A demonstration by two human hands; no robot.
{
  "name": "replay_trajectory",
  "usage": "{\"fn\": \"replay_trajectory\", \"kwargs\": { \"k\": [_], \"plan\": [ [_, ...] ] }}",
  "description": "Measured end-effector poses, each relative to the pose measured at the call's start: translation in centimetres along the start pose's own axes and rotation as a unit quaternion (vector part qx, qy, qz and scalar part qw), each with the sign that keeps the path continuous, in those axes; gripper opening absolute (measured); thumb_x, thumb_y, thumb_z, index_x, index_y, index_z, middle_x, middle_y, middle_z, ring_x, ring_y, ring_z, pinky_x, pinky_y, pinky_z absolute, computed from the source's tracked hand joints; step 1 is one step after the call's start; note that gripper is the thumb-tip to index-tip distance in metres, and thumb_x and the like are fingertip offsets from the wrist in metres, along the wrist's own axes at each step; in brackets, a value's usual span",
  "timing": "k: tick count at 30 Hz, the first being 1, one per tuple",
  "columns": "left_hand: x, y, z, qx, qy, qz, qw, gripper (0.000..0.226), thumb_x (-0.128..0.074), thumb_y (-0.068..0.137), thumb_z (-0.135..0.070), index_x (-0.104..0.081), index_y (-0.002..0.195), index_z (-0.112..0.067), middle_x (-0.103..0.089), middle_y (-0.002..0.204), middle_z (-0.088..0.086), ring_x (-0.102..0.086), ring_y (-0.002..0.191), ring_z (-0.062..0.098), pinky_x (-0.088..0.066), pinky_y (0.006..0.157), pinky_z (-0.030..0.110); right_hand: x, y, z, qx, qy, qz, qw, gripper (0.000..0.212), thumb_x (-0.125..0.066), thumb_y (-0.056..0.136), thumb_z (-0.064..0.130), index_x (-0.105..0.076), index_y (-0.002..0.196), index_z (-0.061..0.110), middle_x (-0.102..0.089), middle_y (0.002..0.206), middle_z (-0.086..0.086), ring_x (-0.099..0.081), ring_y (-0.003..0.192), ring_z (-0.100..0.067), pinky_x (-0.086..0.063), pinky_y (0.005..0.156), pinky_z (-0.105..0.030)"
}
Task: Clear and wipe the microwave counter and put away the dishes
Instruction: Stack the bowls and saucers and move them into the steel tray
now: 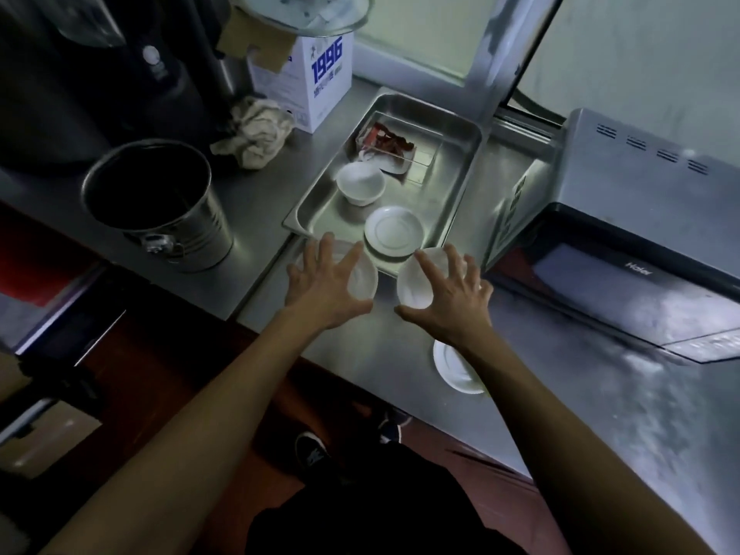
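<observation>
- the left hand (324, 286) is gripping a small white dish (362, 280) from above, fingers spread and curled over its rim, holding it tilted at the near edge of the metal tray (460, 186).
- the right hand (448, 292) is holding a second white dish (412, 282) the same way, its grip spread around the rim, just beside the first dish.
- inside the tray a white bowl (360, 183) is sitting near the middle, a white saucer (394, 232) is lying closer to the hands, and a clear box with red scraps (390, 144) is resting at the far end.
- another white saucer (454, 370) is lying on the steel bench (264, 198), partly hidden under the right forearm.
- the microwave (624, 234) is standing right of the tray, crowding that side.
- a metal bucket (160, 202) is standing to the left on the bench, well apart from the dishes.
- a crumpled cloth (256, 134) is lying behind the bucket, next to a white carton (308, 82) marked 1996.
</observation>
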State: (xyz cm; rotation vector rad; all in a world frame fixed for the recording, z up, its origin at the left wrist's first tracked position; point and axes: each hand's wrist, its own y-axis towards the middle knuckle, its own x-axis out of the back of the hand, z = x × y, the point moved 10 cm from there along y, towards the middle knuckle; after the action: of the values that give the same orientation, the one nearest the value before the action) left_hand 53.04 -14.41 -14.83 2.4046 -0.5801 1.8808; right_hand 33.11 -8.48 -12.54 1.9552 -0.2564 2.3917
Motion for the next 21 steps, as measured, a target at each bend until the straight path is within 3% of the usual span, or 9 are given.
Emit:
{"fn": "replay_trajectory", "kwargs": {
  "k": [12, 16, 21],
  "plan": [
    [-0.4, 8.8, -4.7, -0.071, 0.052, 0.034, 0.996, 0.109, -0.063, 0.062, -0.08, -0.008, 0.15, -0.045, -0.002, 0.158, 0.003, -0.008, 0.145, 0.039, -0.027, 0.109, 0.065, -0.9, 4.8, -4.0, -0.073, 0.053, -0.012, 0.996, 0.102, -0.058, 0.063, 0.085, -0.017, 0.149, 0.05, -0.007, 0.162, 0.001, -0.012, 0.145, -0.04, -0.03, 0.103, -0.064],
    [-0.8, 11.8, -5.6, -0.066, 0.059, 0.056, 0.995, 0.108, -0.067, 0.063, -0.073, -0.008, 0.15, -0.046, 0.0, 0.159, 0.001, -0.007, 0.146, 0.039, -0.025, 0.108, 0.065, -0.5, 6.9, -5.3, -0.078, 0.075, -0.022, 0.994, 0.102, -0.057, 0.063, 0.085, -0.016, 0.149, 0.049, -0.007, 0.162, -0.001, -0.013, 0.144, -0.042, -0.031, 0.103, -0.067],
    [-1.5, 14.6, -6.6, -0.079, 0.06, 0.048, 0.994, 0.106, -0.063, 0.061, -0.077, -0.013, 0.149, -0.047, -0.008, 0.157, 0.003, -0.012, 0.144, 0.038, -0.028, 0.108, 0.066, -0.8, 8.7, -5.9, -0.087, 0.082, -0.009, 0.993, 0.106, -0.035, 0.057, 0.093, -0.017, 0.151, 0.047, -0.007, 0.163, -0.002, -0.013, 0.144, -0.041, -0.03, 0.105, -0.066]
  ]
}}
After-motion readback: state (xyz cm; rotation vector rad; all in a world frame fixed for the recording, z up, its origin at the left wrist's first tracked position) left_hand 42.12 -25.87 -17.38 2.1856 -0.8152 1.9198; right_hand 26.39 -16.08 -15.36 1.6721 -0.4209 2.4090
